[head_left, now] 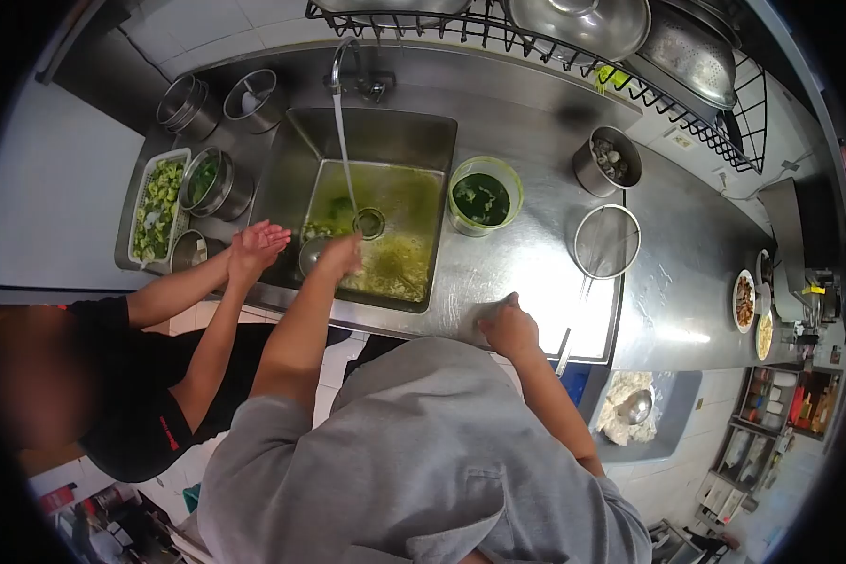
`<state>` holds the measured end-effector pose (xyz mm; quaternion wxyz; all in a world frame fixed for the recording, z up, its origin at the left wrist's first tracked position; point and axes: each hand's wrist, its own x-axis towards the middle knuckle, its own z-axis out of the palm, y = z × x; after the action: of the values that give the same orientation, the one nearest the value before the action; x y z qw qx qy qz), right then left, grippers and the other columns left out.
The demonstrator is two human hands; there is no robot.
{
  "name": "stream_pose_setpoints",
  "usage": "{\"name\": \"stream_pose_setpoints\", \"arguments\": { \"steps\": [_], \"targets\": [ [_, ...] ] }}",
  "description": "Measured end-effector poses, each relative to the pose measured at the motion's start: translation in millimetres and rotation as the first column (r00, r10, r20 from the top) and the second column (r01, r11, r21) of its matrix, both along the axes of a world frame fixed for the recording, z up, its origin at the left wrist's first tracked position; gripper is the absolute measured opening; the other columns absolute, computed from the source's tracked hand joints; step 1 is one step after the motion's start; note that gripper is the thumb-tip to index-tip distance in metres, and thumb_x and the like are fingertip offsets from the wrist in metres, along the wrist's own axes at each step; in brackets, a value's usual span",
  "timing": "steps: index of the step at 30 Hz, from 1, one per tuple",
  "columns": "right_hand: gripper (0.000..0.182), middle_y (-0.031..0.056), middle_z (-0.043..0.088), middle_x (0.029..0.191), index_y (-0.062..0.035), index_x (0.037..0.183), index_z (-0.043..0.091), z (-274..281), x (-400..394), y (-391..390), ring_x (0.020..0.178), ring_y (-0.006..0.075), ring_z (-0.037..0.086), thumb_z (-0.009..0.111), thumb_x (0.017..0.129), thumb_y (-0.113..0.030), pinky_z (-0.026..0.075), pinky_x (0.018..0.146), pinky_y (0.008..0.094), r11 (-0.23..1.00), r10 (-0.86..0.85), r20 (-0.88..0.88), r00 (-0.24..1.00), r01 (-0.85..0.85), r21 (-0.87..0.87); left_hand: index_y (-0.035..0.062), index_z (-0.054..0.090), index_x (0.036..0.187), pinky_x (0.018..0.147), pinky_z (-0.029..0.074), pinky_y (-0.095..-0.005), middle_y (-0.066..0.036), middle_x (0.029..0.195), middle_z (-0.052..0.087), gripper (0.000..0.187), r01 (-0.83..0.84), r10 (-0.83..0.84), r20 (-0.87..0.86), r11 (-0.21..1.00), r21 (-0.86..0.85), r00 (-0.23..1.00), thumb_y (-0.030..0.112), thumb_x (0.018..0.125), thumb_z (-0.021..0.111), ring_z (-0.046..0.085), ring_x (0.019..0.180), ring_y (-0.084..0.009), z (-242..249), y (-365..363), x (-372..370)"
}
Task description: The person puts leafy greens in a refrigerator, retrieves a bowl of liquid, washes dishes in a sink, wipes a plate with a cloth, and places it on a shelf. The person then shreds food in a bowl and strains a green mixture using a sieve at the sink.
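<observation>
My left hand [340, 257] is over the sink [445, 207], below the running tap [340, 70], its fingers smeared and pointing down. A round metal piece, like a small bowl or ladle [312, 252], shows partly behind my left wrist; I cannot tell whether the hand holds it. Yellow-green water and green scraps [324, 228] cover the sink bottom around the drain [368, 222]. My right hand [510, 331] rests closed at the front edge of the steel counter [531, 254]. Beyond it stands a tub of dark green liquid [484, 199].
On my left a co-worker's hands [259, 244] meet at the sink's edge. A basket of chopped greens [160, 207] and steel pots [221, 183] stand beyond them. To the right are a long-handled strainer [606, 242] and a steel pot [608, 162]. A wire rack [573, 61] hangs above.
</observation>
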<state>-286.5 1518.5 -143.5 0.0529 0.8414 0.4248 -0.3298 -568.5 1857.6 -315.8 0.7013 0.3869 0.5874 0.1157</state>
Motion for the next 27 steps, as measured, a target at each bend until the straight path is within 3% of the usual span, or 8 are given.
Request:
{"name": "stream_pose_setpoints", "arguments": {
  "steps": [3, 7, 10, 15, 17, 19, 20, 27],
  "targets": [
    [0.077, 0.0379, 0.04, 0.158, 0.0118, 0.14, 0.055, -5, 4, 0, 0.119, 0.04, 0.069, 0.069, 0.094, -0.048, 0.057, 0.101, 0.0441, 0.997, 0.037, -0.019, 0.999, -0.035, 0.063, 0.0113, 0.058, 0.089, 0.059, 0.048, -0.0412, -0.003, 0.068, 0.047, 0.025, -0.18, 0.187, 0.491, 0.982, -0.062, 0.851, 0.031, 0.104, 0.06, 0.048, 0.057, -0.0237, -40, 110, 39],
    [0.072, 0.0343, 0.038, 0.161, 0.0077, 0.14, 0.055, -9, 0, -4, 0.117, 0.0414, 0.07, 0.072, 0.093, -0.045, 0.057, 0.101, 0.0447, 0.992, -0.013, -0.051, 0.999, 0.02, 0.125, 0.007, 0.057, 0.126, 0.11, 0.041, -0.0652, -0.017, 0.112, 0.059, 0.033, -0.637, 0.616, 0.308, 0.77, -0.038, 0.725, 0.03, 0.107, 0.044, 0.059, 0.111, -0.0381, 11, 190, 106],
    [0.075, 0.0295, 0.032, 0.167, 0.0047, 0.147, 0.051, -6, -13, -5, 0.131, 0.0408, 0.062, 0.075, 0.091, -0.04, 0.054, 0.106, 0.0453, 0.984, -0.14, -0.094, 0.986, 0.149, 0.099, 0.0037, 0.046, 0.148, 0.125, 0.021, -0.0668, -0.025, 0.136, 0.049, 0.051, -0.545, 0.599, 0.402, 0.799, -0.253, 0.693, 0.031, 0.107, 0.034, 0.042, 0.138, -0.0521, 36, 218, 124],
    [0.092, 0.0234, 0.018, 0.174, 0.0007, 0.161, 0.034, -25, -47, 1, 0.159, 0.0354, 0.027, 0.079, 0.089, -0.034, 0.046, 0.115, 0.0474, 0.971, -0.228, 0.087, 0.97, 0.221, 0.087, 0.0051, 0.032, 0.163, 0.124, 0.023, -0.064, -0.017, 0.171, 0.032, 0.063, -0.54, 0.691, 0.392, 0.721, -0.435, 0.607, 0.035, 0.108, 0.033, 0.03, 0.157, -0.041, 51, 234, 144],
    [0.093, 0.0233, 0.017, 0.174, 0.0012, 0.162, 0.033, -27, -59, 7, 0.159, 0.0359, 0.026, 0.079, 0.089, -0.033, 0.046, 0.115, 0.0487, 0.971, -0.236, 0.128, 0.963, 0.227, 0.078, 0.0086, 0.04, 0.159, 0.123, 0.026, -0.0577, -0.013, 0.17, 0.037, 0.059, 0.076, -0.072, -0.163, 0.997, 0.02, 0.984, 0.036, 0.107, 0.034, 0.034, 0.156, -0.0343, 70, 228, 147],
    [0.094, 0.0232, 0.016, 0.174, 0.0018, 0.162, 0.032, -31, -61, 14, 0.16, 0.0364, 0.025, 0.08, 0.089, -0.033, 0.046, 0.115, 0.0499, 0.972, -0.232, 0.181, 0.956, 0.22, 0.087, 0.012, 0.049, 0.156, 0.122, 0.028, -0.0515, -0.008, 0.168, 0.041, 0.057, 0.794, -0.521, -0.78, 0.606, -0.053, 0.346, 0.038, 0.107, 0.034, 0.038, 0.155, -0.0276, 100, 225, 154],
    [0.095, 0.0247, 0.018, 0.173, 0.0031, 0.16, 0.033, -36, -62, 14, 0.159, 0.0381, 0.027, 0.081, 0.087, -0.034, 0.046, 0.115, 0.0506, 0.971, -0.235, 0.2, 0.951, 0.221, 0.091, 0.0138, 0.053, 0.154, 0.122, 0.029, -0.0483, -0.005, 0.167, 0.044, 0.057, 0.918, -0.43, -0.891, 0.276, -0.285, -0.147, 0.039, 0.107, 0.034, 0.04, 0.154, -0.0242, 101, 224, 156],
    [0.097, 0.0263, 0.015, 0.173, 0.007, 0.161, 0.028, -30, -65, 27, 0.159, 0.0406, 0.024, 0.08, 0.091, -0.036, 0.045, 0.116, 0.0492, 0.978, -0.199, 0.19, 0.961, 0.207, -0.024, 0.0178, 0.057, 0.152, 0.124, 0.029, -0.0377, -0.004, 0.165, 0.047, 0.058, 0.85, -0.262, -0.962, 0.488, -0.2, -0.076, 0.047, 0.109, 0.034, 0.041, 0.153, -0.024, 94, 217, 150]
  ]
}}
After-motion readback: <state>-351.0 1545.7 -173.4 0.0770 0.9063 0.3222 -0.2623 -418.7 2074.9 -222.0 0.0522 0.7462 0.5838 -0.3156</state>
